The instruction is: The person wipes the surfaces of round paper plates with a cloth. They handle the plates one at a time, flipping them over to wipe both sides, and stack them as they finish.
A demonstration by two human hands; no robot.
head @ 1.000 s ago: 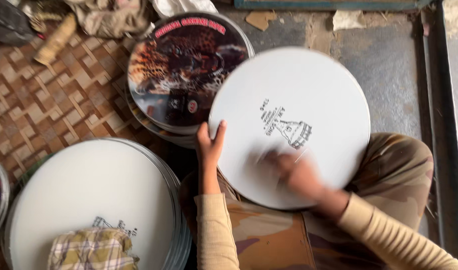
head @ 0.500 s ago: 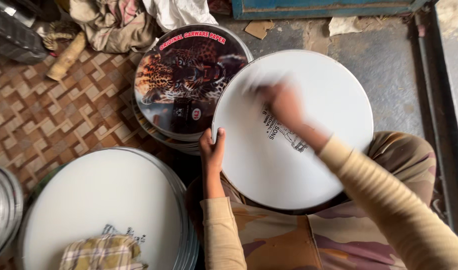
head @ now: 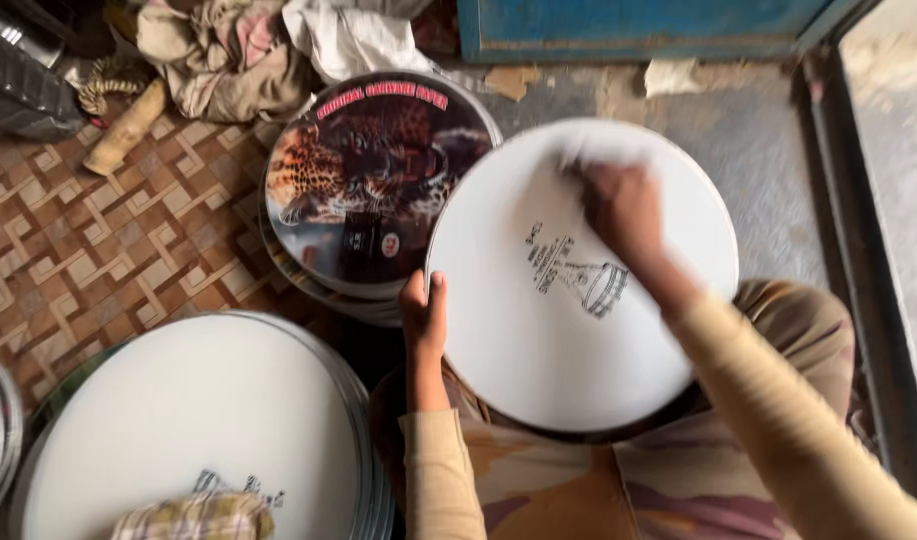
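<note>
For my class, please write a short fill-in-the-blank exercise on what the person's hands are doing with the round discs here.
1. The left hand grips the ____ edge of the white disc on the lap.
2. The right hand presses on that disc's ____ part.
3. A checked cloth lies on a stack of ____ discs.
4. The disc behind shows a ____.

Missing words: left; upper; white; leopard

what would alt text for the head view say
A person holds a round white disc on their lap, left hand gripping its edge while the blurred right hand rubs its top. Nearby lie a leopard-print disc and a stack of white discs.
</note>
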